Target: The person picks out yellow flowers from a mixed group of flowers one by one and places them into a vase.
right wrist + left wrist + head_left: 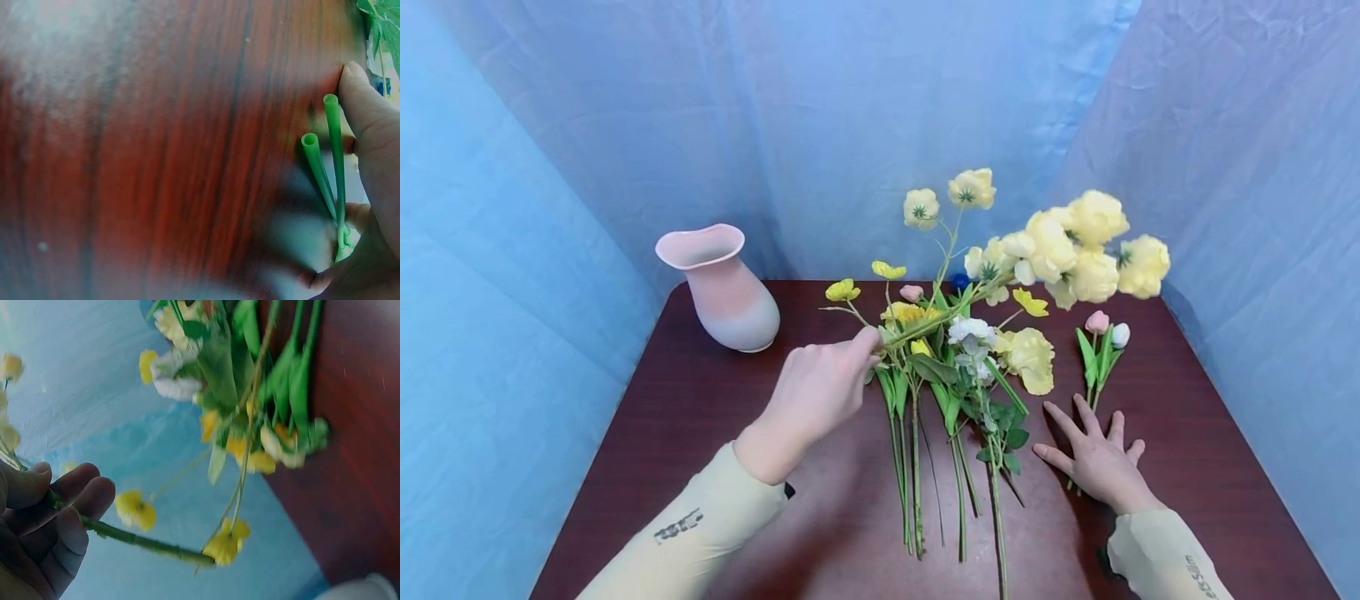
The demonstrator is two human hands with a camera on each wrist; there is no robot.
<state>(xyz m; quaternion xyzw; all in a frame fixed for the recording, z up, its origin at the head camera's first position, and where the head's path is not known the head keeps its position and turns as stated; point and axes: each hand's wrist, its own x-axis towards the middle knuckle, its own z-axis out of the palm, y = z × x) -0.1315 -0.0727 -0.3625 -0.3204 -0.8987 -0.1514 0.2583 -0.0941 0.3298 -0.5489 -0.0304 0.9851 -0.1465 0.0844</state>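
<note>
My left hand (820,379) grips the stem of a pale yellow flower spray (1086,242), which slants up to the right above the other flowers. In the left wrist view the thumb and fingers pinch its green stem (144,540), and the cut end sticks out past them. On the right, my right hand (1097,462) is spread with straight fingers over the stems of a pink tulip (1097,322) and a white tulip (1121,336). Two hollow green stem ends (332,125) show beside its thumb in the right wrist view.
Mid-table lies a loose bunch of artificial flowers, with a white flower (972,331), a large yellow bloom (1028,360) and several long stems (917,475). A pink and white vase (730,292) stands at the back left of the dark wooden table (662,467). Blue curtains (850,125) surround it.
</note>
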